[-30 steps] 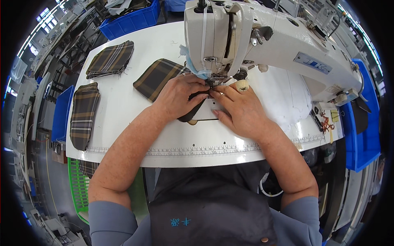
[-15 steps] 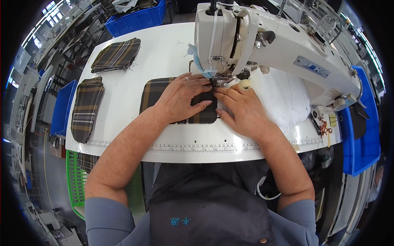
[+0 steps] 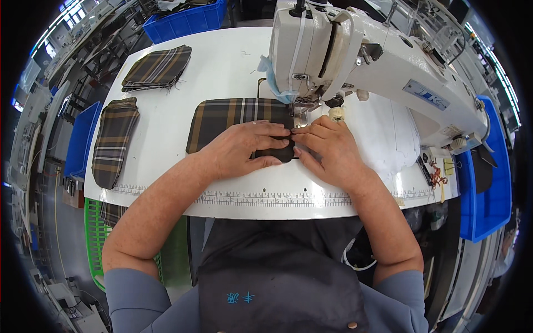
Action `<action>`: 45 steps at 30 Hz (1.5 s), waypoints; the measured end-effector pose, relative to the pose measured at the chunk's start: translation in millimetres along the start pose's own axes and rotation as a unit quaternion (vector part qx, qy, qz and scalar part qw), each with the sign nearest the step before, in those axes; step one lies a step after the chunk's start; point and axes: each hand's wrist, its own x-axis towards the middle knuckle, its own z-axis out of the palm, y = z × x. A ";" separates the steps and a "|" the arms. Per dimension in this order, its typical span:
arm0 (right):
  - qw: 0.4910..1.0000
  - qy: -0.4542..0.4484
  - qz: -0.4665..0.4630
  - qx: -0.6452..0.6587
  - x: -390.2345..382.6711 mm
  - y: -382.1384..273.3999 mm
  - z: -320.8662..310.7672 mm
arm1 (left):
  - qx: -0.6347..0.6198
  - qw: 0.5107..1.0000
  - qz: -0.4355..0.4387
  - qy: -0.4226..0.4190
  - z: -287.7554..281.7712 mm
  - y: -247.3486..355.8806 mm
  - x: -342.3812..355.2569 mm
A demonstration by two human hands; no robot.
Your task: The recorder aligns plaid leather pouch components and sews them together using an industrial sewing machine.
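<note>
A dark plaid fabric piece (image 3: 215, 117) with rounded corners lies flat on the white sewing table, its right edge beside the presser foot (image 3: 301, 110) of a sewing machine (image 3: 383, 69). On the piece's right part rests my left hand (image 3: 239, 147), palm down, fingers stretched to the right and thumb apart. My right hand (image 3: 331, 150) lies just past that edge, its fingertips touching the fabric near the left fingertips, thumb spread below. Both hands are flat and open. Fingers cover part of the edge, and the needle tip is too small to make out.
Two stacks of plaid pieces, a far one (image 3: 158, 67) and a near one (image 3: 115, 141), lie on the table's left. Blue bins (image 3: 186, 23) stand behind and at both sides. A green basket (image 3: 95, 238) is below left. Clips and thread scraps (image 3: 437, 176) lie at right.
Both hands have moved nearer to me, away from the presser foot. More of the fabric's far side shows. The view has shifted slightly.
</note>
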 end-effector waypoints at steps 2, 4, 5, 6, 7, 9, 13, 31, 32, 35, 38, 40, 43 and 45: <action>1.000 0.000 0.002 0.001 -0.3 2.6 2.2 | -0.050 0.998 -0.006 0.023 4.0 -4.7 -2.8; 1.000 0.006 0.010 -0.001 1.1 1.6 3.3 | -0.046 0.998 -0.003 0.036 3.1 -6.5 1.1; 1.000 0.013 0.019 -0.004 1.6 0.9 3.7 | -0.041 0.998 0.002 0.048 2.3 -8.3 4.0; 1.000 0.012 0.018 -0.005 2.3 0.0 3.5 | -0.042 0.998 0.002 0.049 1.6 -11.4 6.2; 1.000 0.005 0.024 -0.010 3.1 -1.1 3.1 | -0.048 0.997 0.010 0.055 1.0 -15.3 8.6; 0.999 -0.002 0.030 -0.016 4.1 -1.3 3.6 | -0.056 0.996 0.019 0.061 -0.7 -22.0 13.4; 0.999 0.000 0.030 -0.031 5.9 -2.5 5.0 | -0.056 0.996 0.007 0.063 -4.4 -32.1 22.8; 0.998 0.006 0.035 -0.051 2.8 -2.4 6.5 | 0.063 0.995 -0.034 0.062 -4.6 -23.5 28.2; 0.998 0.005 0.037 -0.052 2.5 -2.2 6.8 | 0.054 0.995 -0.046 0.069 -2.4 -21.4 26.3; 0.997 0.006 0.047 -0.054 3.2 -4.6 4.9 | 0.086 0.992 -0.047 0.083 3.1 -16.0 20.5; 0.998 0.017 0.038 -0.046 3.0 -2.6 6.1 | 0.069 0.993 -0.055 0.074 6.5 -10.3 17.7; 0.998 0.021 0.036 -0.046 2.0 -0.2 7.4 | 0.071 0.993 -0.067 0.069 14.8 -5.9 15.3; 0.998 0.017 0.039 -0.045 0.6 0.5 6.7 | 0.079 0.991 -0.093 0.057 22.9 2.2 13.9; 0.998 0.011 0.045 -0.046 -0.4 1.0 6.4 | 0.085 0.990 -0.105 0.049 28.4 9.0 14.6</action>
